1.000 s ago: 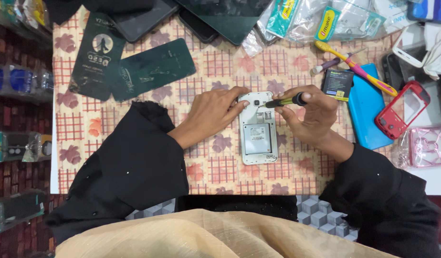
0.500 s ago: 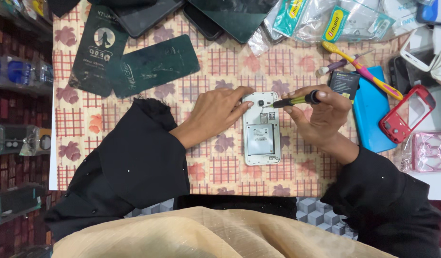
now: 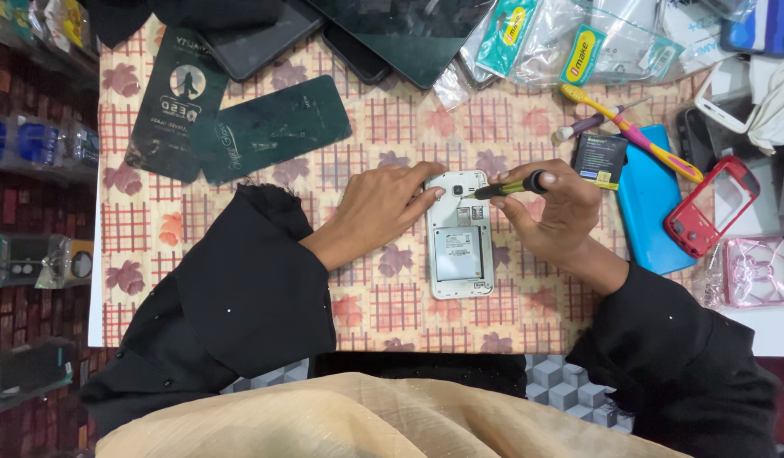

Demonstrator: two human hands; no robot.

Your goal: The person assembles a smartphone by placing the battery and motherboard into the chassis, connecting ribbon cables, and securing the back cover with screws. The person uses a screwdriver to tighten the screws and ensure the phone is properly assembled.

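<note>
Phone (image 3: 459,246) lies back cover off | your left hand (image 3: 382,203) steadies its top corner, fingers flat | your right hand (image 3: 555,208) clamps screwdriver (image 3: 511,187), tip at its top edge | inner frame not yet lifted.

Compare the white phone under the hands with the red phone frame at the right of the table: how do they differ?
The white phone lies back-up and opened, its inner parts showing; the red phone frame is an empty shell with an open window. The white phone lies straight and is steadied by the left hand while the right hand sets a screwdriver to its top; the red frame lies tilted and untouched. Both rest flat on the table.
</note>
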